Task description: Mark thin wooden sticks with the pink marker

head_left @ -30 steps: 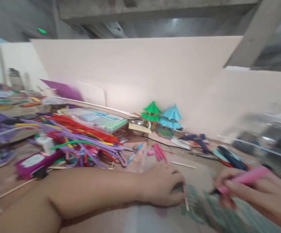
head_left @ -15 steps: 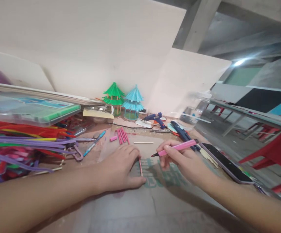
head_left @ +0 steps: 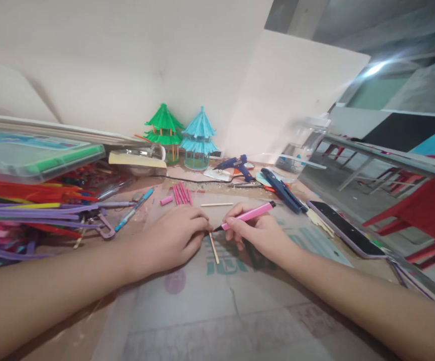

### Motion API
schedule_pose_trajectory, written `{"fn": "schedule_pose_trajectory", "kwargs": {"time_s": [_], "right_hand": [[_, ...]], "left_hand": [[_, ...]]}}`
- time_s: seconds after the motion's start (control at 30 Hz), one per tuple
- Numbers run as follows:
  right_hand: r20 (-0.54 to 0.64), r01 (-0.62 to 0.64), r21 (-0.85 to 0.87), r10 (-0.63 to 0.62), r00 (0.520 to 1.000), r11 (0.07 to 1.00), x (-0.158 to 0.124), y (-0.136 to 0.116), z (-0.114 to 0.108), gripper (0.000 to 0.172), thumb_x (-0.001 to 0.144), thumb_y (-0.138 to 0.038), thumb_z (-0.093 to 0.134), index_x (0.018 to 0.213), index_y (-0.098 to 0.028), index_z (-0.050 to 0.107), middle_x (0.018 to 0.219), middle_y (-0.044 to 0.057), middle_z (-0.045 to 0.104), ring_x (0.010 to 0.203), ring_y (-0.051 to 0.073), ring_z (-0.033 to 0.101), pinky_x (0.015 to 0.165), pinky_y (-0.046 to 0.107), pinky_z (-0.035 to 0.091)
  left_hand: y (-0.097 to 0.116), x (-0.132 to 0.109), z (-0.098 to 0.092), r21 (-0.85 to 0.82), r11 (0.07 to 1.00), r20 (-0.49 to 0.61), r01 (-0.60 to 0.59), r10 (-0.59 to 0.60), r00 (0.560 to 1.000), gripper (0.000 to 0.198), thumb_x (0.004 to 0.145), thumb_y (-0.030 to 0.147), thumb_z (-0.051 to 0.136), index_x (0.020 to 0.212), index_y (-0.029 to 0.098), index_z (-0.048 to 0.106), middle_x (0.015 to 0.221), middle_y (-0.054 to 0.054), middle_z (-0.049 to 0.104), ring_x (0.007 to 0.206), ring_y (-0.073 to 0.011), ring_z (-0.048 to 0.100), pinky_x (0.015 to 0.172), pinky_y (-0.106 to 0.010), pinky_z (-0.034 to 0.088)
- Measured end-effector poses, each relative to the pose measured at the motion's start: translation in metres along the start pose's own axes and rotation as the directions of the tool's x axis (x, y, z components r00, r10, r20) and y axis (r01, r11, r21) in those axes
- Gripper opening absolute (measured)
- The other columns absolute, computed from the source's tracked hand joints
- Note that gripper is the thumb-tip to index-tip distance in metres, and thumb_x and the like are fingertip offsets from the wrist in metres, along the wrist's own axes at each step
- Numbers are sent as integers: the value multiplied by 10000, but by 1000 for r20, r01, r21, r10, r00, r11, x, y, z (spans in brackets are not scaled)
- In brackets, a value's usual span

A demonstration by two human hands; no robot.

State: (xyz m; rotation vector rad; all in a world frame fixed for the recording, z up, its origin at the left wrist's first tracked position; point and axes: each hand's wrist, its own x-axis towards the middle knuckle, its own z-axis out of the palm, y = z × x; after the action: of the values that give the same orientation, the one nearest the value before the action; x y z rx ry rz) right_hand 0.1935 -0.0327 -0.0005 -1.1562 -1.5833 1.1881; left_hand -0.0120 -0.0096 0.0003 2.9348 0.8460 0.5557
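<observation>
My left hand [head_left: 175,233] rests on the plastic-covered table, its fingertips closed on the far end of a thin wooden stick [head_left: 214,250]. One side of that stick shows pink-red, while its near end is bare wood. In my right hand [head_left: 253,228] is a pink marker [head_left: 253,213], held like a pen, its dark tip at the stick beside my left fingertips. Beyond my hands lie several pink-coloured sticks [head_left: 182,194], a pink marker cap [head_left: 166,200] and a plain wooden stick [head_left: 217,204].
Green [head_left: 163,120] and blue [head_left: 201,125] pagoda models stand at the back. A glue gun [head_left: 236,164], a dark blue cutter-like tool [head_left: 283,191] and a phone [head_left: 343,228] lie to the right. Pipe cleaners [head_left: 29,213] and a plastic case [head_left: 36,155] fill the left, near a blue pen [head_left: 134,209].
My right hand has moved left, bringing the marker tip to the stick. My left thumb has drawn in from the stick's near end towards the fingers. The view has shifted slightly.
</observation>
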Motion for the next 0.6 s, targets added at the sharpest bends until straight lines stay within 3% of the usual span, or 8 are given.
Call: {"fn": "schedule_pose_trajectory", "kwargs": {"time_s": [0.37,0.6], "right_hand": [[76,-9,-137,19,997,991,-3,2,1,189,767,-345,606,699,-198,508,528,-36,587,384,63,434,375,175,348],[111,41,-167,-22,994,985,-4,0,1,140,775,-309,595,711,-193,548,538,-27,590,445,80,496,408,180,367]], "left_hand": [[-4,1,2,17,999,-34,-46,46,998,242,879,144,473,977,158,694,1048,-77,689,958,-221,627,858,-362,493],[-4,2,1,40,999,-16,-34,35,999,242,876,153,472,965,180,696,1060,-64,689,960,-216,629,847,-348,488]]}}
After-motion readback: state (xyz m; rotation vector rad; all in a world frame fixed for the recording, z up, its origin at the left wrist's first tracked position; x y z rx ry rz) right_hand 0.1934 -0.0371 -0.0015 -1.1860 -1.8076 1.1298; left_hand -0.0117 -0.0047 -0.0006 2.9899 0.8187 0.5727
